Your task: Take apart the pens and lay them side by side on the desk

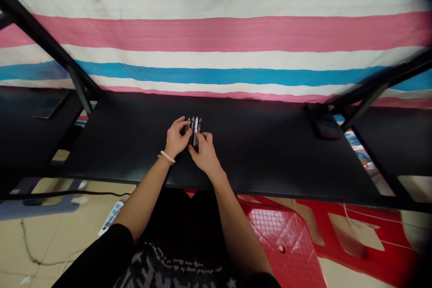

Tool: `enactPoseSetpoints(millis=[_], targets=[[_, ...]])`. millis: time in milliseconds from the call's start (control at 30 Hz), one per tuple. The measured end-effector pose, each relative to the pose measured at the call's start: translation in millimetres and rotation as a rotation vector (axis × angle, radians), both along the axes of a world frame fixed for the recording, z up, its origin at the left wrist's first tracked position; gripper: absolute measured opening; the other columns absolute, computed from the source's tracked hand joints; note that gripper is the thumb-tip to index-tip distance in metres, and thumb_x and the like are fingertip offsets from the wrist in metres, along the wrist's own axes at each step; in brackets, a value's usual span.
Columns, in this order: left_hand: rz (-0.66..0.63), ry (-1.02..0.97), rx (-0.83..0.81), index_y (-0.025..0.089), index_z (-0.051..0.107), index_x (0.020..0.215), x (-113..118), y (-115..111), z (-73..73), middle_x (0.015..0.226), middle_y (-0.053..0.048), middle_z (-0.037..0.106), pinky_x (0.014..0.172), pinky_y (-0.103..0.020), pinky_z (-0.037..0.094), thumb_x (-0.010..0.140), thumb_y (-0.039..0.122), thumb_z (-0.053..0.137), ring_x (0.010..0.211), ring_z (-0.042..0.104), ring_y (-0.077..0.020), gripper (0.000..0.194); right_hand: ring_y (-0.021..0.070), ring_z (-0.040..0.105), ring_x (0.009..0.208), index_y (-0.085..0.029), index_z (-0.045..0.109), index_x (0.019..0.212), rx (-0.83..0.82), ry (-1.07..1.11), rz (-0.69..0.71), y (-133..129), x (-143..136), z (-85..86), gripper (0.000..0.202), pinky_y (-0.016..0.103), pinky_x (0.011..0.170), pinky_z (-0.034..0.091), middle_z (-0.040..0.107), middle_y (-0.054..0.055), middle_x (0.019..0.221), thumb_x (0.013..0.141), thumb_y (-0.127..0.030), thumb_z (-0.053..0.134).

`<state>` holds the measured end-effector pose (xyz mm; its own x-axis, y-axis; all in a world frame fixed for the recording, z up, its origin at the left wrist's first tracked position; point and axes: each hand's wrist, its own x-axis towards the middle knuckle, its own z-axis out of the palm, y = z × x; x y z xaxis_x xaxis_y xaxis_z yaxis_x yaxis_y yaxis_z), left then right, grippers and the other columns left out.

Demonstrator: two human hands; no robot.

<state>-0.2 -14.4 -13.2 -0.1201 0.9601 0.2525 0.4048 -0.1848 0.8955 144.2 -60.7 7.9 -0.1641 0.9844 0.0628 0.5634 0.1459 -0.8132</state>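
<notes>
Several pens lie side by side on the black table, their tips pointing to the far edge. Most look dark or clear, and one is white. My left hand is at the left of the row, its fingers bent around the pens, with a pale coiled band on the wrist. From the right, my right hand closes on the near ends, thumb and fingers against them. The lower parts of the pens are partly hidden by my fingers.
A dark phone-like object lies at the table's right end. Black metal legs slant up at both sides, before a striped sheet. A red plastic stool stands below the near edge, and a white power strip lies on the floor.
</notes>
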Motion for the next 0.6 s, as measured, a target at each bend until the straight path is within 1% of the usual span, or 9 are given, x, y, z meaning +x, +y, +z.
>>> enactPoseSetpoints(millis=[67, 167, 233, 300, 367, 433, 500, 567, 600], targets=[[-0.046, 0.024, 0.015, 0.016, 0.071, 0.115, -1.7, -0.2, -0.7, 0.144, -0.018, 0.058, 0.111, -0.053, 0.049, 0.085, 0.021, 0.068, 0.132, 0.059, -0.0294, 0.030, 0.0199, 0.065, 0.087, -0.014, 0.058, 0.129, 0.004, 0.047, -0.013, 0.1, 3.1, -2.1, 0.044, 0.045, 0.090, 0.060, 0.046, 0.016, 0.126, 0.086, -0.020, 0.064], [-0.161, 0.116, 0.030, 0.017, 0.058, 0.137, -6.5, -6.7, 1.1, 0.153, -0.019, 0.050, 0.116, -0.054, 0.043, 0.085, 0.028, 0.071, 0.143, 0.049, -0.0307, 0.054, 0.0159, 0.064, 0.080, -0.017, 0.061, 0.126, 0.000, 0.122, -0.018, 0.8, 9.2, -4.5, 0.041, 0.041, 0.083, 0.062, 0.049, 0.014, 0.124, 0.085, -0.020, 0.065], [-0.220, 0.168, 0.040, 0.018, 0.051, 0.143, -11.5, -16.7, 4.5, 0.156, -0.020, 0.046, 0.118, -0.054, 0.040, 0.088, 0.032, 0.069, 0.146, 0.046, -0.0307, 0.060, 0.0152, 0.064, 0.079, -0.018, 0.062, 0.124, -0.002, 0.145, -0.009, 1.6, 12.7, -5.0, 0.038, 0.040, 0.081, 0.063, 0.050, 0.013, 0.123, 0.085, -0.020, 0.065], [-0.276, 0.221, 0.061, 0.018, 0.048, 0.146, -17.6, -30.3, 8.8, 0.156, -0.020, 0.045, 0.121, -0.054, 0.037, 0.091, 0.034, 0.066, 0.147, 0.044, -0.0305, 0.061, 0.0151, 0.064, 0.080, -0.017, 0.063, 0.123, 0.005, 0.150, 0.007, 2.6, 15.0, -4.9, 0.038, 0.038, 0.080, 0.063, 0.051, 0.014, 0.124, 0.085, -0.019, 0.064], [-0.321, 0.294, 0.061, 0.021, 0.040, 0.153, -23.7, -44.7, 12.8, 0.162, -0.018, 0.038, 0.123, -0.053, 0.035, 0.093, 0.036, 0.064, 0.151, 0.039, -0.0303, 0.067, 0.0148, 0.064, 0.079, -0.017, 0.062, 0.124, 0.008, 0.150, 0.023, 3.8, 16.4, -4.8, 0.040, 0.037, 0.079, 0.063, 0.052, 0.014, 0.126, 0.084, -0.016, 0.064], [-0.364, 0.366, 0.020, 0.025, 0.028, 0.159, -28.4, -55.5, 14.9, 0.167, -0.016, 0.030, 0.122, -0.053, 0.037, 0.090, 0.040, 0.068, 0.152, 0.037, -0.0315, 0.081, 0.0166, 0.065, 0.084, -0.019, 0.062, 0.125, 0.022, 0.144, 0.014, 4.8, 17.8, -5.2, 0.043, 0.039, 0.082, 0.063, 0.053, 0.013, 0.127, 0.082, -0.014, 0.064], [-0.388, 0.438, -0.009, 0.027, 0.022, 0.162, -30.1, -59.3, 14.5, 0.168, -0.016, 0.027, 0.120, -0.053, 0.041, 0.085, 0.045, 0.074, 0.150, 0.039, -0.0336, 0.094, 0.0212, 0.066, 0.098, -0.021, 0.063, 0.125, 0.061, 0.135, -0.027, 5.7, 19.5, -6.3, 0.044, 0.043, 0.091, 0.061, 0.055, 0.013, 0.128, 0.082, -0.014, 0.064], [-0.391, 0.515, 0.002, 0.026, 0.018, 0.163, -28.2, -55.1, 12.1, 0.169, -0.018, 0.026, 0.120, -0.054, 0.040, 0.081, 0.051, 0.078, 0.152, 0.037, -0.0356, 0.105, 0.0239, 0.065, 0.107, -0.022, 0.064, 0.124, 0.091, 0.138, -0.057, 6.9, 21.6, -8.1, 0.041, 0.045, 0.097, 0.058, 0.057, 0.013, 0.129, 0.083, -0.016, 0.065], [-0.390, 0.558, 0.020, 0.023, 0.017, 0.163, -26.0, -50.5, 10.5, 0.168, -0.020, 0.027, 0.121, -0.055, 0.038, 0.078, 0.054, 0.079, 0.153, 0.034, -0.0368, 0.110, 0.0239, 0.065, 0.108, -0.021, 0.065, 0.122, 0.096, 0.144, -0.062, 7.6, 22.7, -9.1, 0.040, 0.045, 0.097, 0.058, 0.057, 0.013, 0.130, 0.083, -0.016, 0.065]])
